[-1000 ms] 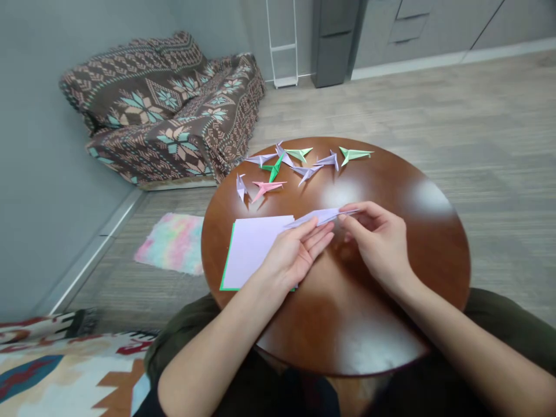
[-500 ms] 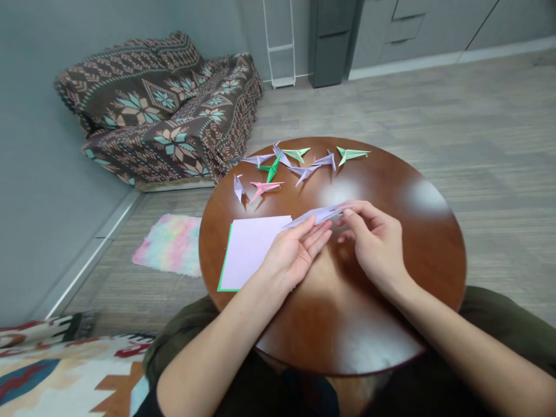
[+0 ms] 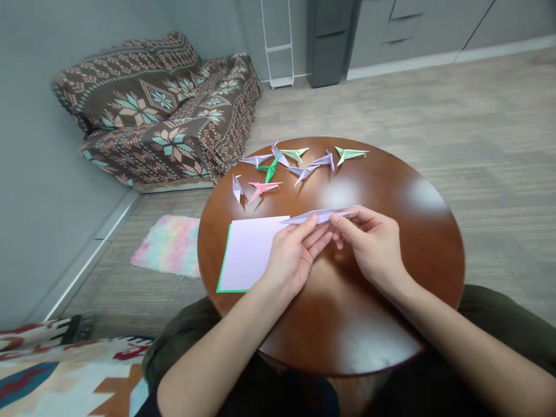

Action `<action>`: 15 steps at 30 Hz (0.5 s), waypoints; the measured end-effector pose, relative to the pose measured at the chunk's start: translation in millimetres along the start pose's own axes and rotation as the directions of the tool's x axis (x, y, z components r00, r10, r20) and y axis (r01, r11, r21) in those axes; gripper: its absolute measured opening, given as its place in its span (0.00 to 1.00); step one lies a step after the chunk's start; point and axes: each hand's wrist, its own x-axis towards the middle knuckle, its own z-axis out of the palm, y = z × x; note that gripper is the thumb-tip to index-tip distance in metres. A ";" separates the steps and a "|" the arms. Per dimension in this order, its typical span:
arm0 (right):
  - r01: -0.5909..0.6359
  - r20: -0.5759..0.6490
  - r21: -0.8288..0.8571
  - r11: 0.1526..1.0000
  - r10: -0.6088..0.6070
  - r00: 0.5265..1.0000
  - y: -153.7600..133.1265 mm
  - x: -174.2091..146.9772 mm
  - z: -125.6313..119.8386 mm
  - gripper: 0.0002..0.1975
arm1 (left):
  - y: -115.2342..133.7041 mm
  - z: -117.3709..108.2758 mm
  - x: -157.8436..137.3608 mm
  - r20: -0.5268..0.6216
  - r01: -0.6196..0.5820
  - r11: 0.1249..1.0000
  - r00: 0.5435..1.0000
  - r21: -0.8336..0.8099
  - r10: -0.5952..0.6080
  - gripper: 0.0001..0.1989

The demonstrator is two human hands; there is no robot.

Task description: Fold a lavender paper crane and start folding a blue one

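A folded piece of lilac origami paper (image 3: pixel 320 216) is held above the table, long and narrow, nearly edge-on to me. My left hand (image 3: pixel 297 249) grips it from below, thumb on the near side and fingers stretched beneath. At its right part, my right hand (image 3: pixel 373 240) pinches it between thumb and fingers. Left of my hands lies a stack of square paper (image 3: pixel 254 252), lilac on top with green showing along the edges. Beyond it stand several folded paper cranes, among them a pink crane (image 3: pixel 263 190), a green crane (image 3: pixel 270 170) and a lilac crane (image 3: pixel 237 189).
Everything rests on a round brown wooden table (image 3: pixel 417 260) with a glossy top. A sofa under a patterned cover (image 3: pixel 169 127) stands at the back left. A fluffy pastel mat (image 3: pixel 169 246) lies on the floor. My legs flank the table's near edge.
My right thumb has moved left along the lilac paper and now presses near its middle. The paper has turned to lie flatter. The cranes and the stack have stayed put.
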 end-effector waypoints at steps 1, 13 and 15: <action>-0.004 0.000 -0.001 1.000 0.004 1.000 -0.3 -0.4 0.5 0.08 | -0.1 -0.1 -0.1 -0.001 0.005 1.000 1.000 0.006 -0.005 0.02; -0.040 -0.015 0.059 0.997 0.040 0.999 2.3 0.8 -1.6 0.10 | -1.3 3.9 -2.1 -0.012 0.052 0.998 0.999 -0.023 -0.052 0.06; -0.045 -0.037 0.095 0.994 0.049 0.998 3.0 1.9 -1.2 0.12 | -0.5 4.1 -1.0 -0.018 0.063 0.997 0.998 -0.052 -0.064 0.06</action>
